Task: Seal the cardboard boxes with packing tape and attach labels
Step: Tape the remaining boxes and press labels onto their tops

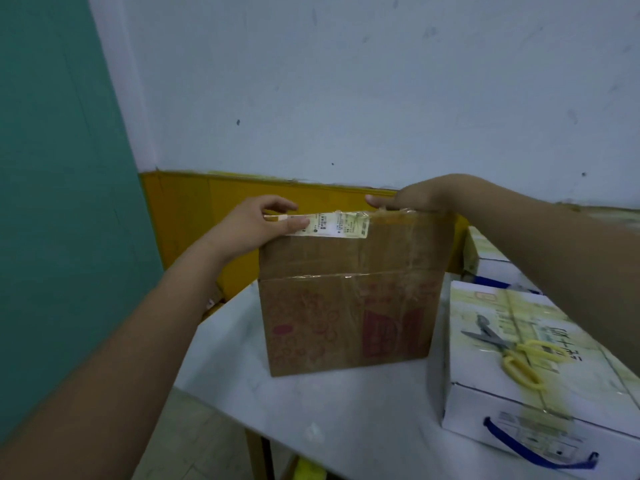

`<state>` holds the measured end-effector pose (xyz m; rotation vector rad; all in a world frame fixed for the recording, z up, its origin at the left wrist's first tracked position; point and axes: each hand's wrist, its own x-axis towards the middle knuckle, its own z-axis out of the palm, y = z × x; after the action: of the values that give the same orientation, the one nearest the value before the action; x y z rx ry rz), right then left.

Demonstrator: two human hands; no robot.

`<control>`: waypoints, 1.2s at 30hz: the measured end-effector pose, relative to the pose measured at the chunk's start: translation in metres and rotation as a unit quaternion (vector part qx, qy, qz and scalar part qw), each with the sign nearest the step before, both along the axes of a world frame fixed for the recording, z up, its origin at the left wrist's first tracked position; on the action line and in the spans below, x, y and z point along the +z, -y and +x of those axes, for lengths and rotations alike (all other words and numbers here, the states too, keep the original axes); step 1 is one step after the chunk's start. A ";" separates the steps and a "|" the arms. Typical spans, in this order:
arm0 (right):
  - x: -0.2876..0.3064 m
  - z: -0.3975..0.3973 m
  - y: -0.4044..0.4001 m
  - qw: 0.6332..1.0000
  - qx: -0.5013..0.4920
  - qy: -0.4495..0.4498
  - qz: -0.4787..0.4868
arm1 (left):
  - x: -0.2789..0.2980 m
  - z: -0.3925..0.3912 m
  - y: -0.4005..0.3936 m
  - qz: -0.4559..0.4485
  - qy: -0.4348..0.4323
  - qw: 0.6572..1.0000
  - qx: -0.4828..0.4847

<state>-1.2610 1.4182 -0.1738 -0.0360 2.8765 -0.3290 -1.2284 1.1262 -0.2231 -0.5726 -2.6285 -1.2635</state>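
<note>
A brown cardboard box point(346, 306) with red print stands on the white table point(311, 410), one flap raised toward me. A white shipping label point(341, 225) is stuck along the flap's top edge, and old clear tape shows on the flap. My left hand point(252, 226) grips the flap's top left corner, thumb on the near face over the label's left end, fingers behind. At the top right edge my right hand point(415, 197) holds the flap, its fingers curled over it. No tape roll is in view.
A white printed carton point(519, 393) with a blue handle lies at the right, and yellow-handled scissors point(509, 351) rest on its top. A second white carton point(491, 258) sits behind it. A yellow panel point(194, 220) and the wall back the table; floor lies below its left edge.
</note>
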 end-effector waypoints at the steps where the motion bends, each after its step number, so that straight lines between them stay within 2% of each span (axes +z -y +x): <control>1: 0.001 0.001 -0.001 1.000 -0.008 -0.003 -0.002 | -0.003 -0.008 -0.003 0.006 -0.007 1.000 0.005; 4: 0.004 -0.008 -0.001 0.999 -0.023 -0.044 -0.007 | -0.013 -0.034 -0.004 0.015 -0.037 0.998 0.038; 6: 0.004 -0.014 0.000 0.998 0.019 -0.058 -0.012 | -0.026 -0.054 -0.004 -0.028 -0.050 0.996 0.066; 9: -0.023 -0.024 0.003 0.994 0.055 -0.083 0.039 | -0.050 -0.074 -0.009 -0.144 0.017 0.989 0.026; 11: -0.057 -0.032 0.002 0.992 0.064 -0.069 0.078 | -0.062 -0.081 -0.014 -0.196 0.072 0.978 0.003; 13: -0.090 -0.038 0.002 0.991 0.072 -0.057 0.094 | -0.063 -0.083 -0.017 -0.237 0.089 0.967 0.010; 18: -0.107 -0.043 -0.004 0.988 0.067 -0.129 0.052 | -0.069 -0.086 -0.018 -0.217 0.073 0.973 0.017; 21: -0.109 -0.045 -0.005 0.987 0.064 -0.131 0.063 | -0.067 -0.087 -0.018 -0.225 0.079 0.971 0.019; 23: -0.107 -0.039 -0.001 0.983 0.048 -0.166 0.066 | -0.066 -0.084 -0.018 -0.222 0.073 0.972 0.027; 25: -0.102 -0.026 0.007 0.960 0.041 -0.268 0.066 | -0.068 -0.075 -0.014 -0.155 0.033 0.986 0.056; 26: -0.103 -0.016 0.013 0.937 0.036 -0.342 0.055 | -0.071 -0.065 -0.010 -0.111 -0.013 0.991 0.077; 29: -0.120 0.034 0.039 0.819 0.037 -0.569 -0.065 | -0.090 -0.009 0.007 0.004 -0.154 0.979 0.137; 30: -0.132 0.057 0.053 0.782 0.052 -0.611 -0.110 | -0.105 0.018 0.012 0.046 -0.186 0.967 0.167; 31: -0.148 0.079 0.066 0.767 0.076 -0.621 -0.145 | -0.124 0.047 0.016 0.098 -0.197 0.955 0.201; 33: -0.192 0.115 0.088 0.790 0.139 -0.571 -0.173 | -0.170 0.102 0.016 0.197 -0.131 0.936 0.262; 34: -0.216 0.125 0.095 0.814 0.167 -0.532 -0.164 | -0.193 0.122 0.013 0.232 -0.063 0.928 0.284; 36: -0.260 0.134 0.101 0.860 0.196 -0.444 -0.158 | -0.237 0.142 0.005 0.257 0.126 0.913 0.291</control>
<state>-1.1269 1.3171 -0.4341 -1.0847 3.5063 -0.8855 -1.0867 1.1208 -0.4602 0.4505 -2.2039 -1.7702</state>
